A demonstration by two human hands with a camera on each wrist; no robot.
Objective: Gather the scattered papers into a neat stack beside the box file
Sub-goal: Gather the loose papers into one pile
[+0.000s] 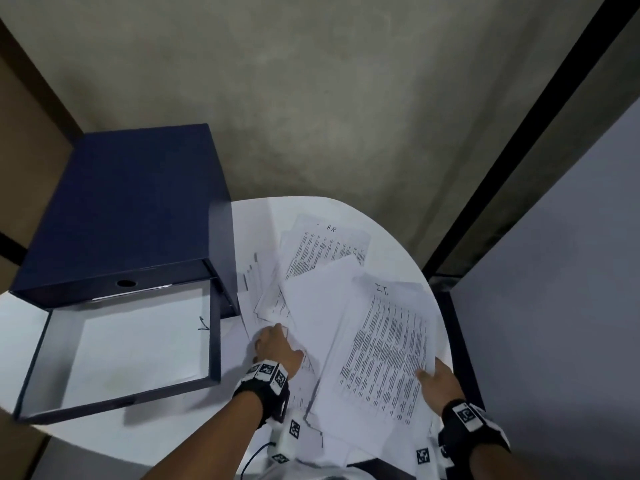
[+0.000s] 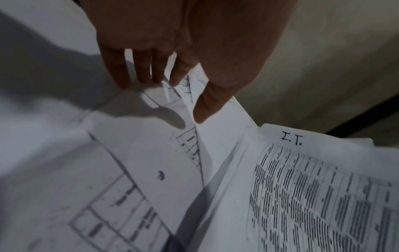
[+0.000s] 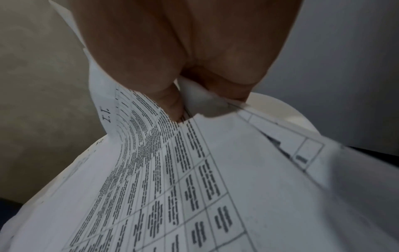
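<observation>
Scattered white printed papers overlap on the right half of a round white table. One sheet is marked "HR", another "I.T.". The navy box file lies at the left with its lid open toward me and a white sheet inside. My left hand rests with straight fingers on table-lined sheets beside the lid. My right hand pinches the near right edge of the I.T. sheet, thumb on top, fingers underneath and hidden.
The table's right rim runs just beyond the papers, with a dark frame and a grey partition past it. Some sheets hang over the near edge. Concrete floor lies behind the table.
</observation>
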